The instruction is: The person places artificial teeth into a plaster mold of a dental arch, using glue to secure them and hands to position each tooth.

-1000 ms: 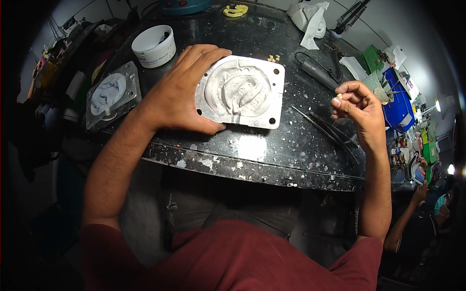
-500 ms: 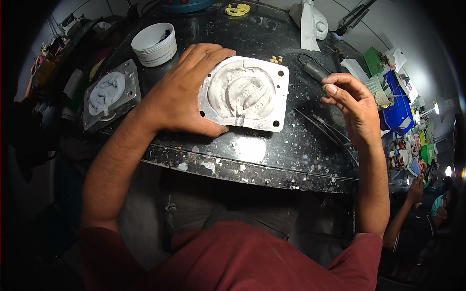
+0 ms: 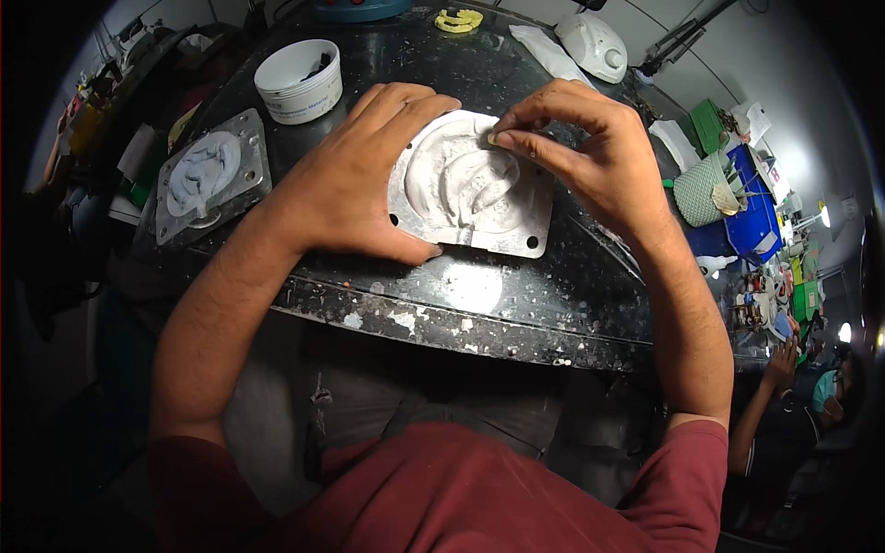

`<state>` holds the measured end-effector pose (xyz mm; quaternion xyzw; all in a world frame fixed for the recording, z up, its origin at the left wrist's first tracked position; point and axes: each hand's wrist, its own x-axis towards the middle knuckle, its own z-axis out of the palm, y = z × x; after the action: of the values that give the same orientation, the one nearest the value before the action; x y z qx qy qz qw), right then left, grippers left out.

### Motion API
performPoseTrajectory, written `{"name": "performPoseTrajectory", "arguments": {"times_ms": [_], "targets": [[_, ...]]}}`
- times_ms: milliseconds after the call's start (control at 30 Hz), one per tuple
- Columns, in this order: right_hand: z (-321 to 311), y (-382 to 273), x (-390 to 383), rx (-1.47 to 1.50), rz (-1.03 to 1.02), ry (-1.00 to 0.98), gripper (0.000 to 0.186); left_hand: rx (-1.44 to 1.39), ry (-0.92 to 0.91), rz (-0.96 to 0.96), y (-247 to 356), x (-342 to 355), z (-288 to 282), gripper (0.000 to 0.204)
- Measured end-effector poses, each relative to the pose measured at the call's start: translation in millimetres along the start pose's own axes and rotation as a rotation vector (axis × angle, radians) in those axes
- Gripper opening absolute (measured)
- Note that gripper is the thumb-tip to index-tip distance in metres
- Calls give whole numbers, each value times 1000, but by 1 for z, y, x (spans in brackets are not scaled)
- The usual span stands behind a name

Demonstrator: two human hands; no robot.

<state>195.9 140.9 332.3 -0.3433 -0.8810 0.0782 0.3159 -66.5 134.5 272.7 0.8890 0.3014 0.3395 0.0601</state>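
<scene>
My left hand (image 3: 350, 194) is closed around the left side of a square metal plate (image 3: 535, 221) with holes at its corners, its thumb at the front edge. The plate bears a round white plaster cast (image 3: 470, 189) with curved grooves and ridges. My right hand (image 3: 590, 157) pinches a small pale tooth-like piece (image 3: 494, 138) at the upper right of the cast; whether the piece touches it I cannot tell. A second metal plate (image 3: 249, 170) with a plaster cast lies to the left, below a white tub (image 3: 293, 83) with dark contents.
The black worktop (image 3: 470, 318) holds a yellow horseshoe-shaped model (image 3: 456, 20), a white device (image 3: 590, 46), thin metal tools (image 3: 613, 253) and a basket (image 3: 696, 198) beside a blue bin (image 3: 756, 230). A co-worker (image 3: 825, 396) sits at the right.
My right hand has moved left and up from beside the plate to over the cast's upper right with the small piece. The plate has shifted slightly right in view.
</scene>
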Motion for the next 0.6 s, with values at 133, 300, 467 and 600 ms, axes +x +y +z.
{"name": "performPoseTrajectory", "arguments": {"times_ms": [133, 300, 467, 600], "targets": [[0, -2, 10, -13, 12, -87, 15, -1, -2, -17, 1, -1, 0, 110], [-5, -8, 14, -158, -70, -121, 14, -11, 12, -12, 0, -1, 1, 108], [0, -7, 15, -179, -85, -116, 14, -10, 15, -12, -1, -2, 1, 107], [3, -9, 17, 159, 317, -112, 16, -13, 9, -17, 0, -2, 1, 108]]}}
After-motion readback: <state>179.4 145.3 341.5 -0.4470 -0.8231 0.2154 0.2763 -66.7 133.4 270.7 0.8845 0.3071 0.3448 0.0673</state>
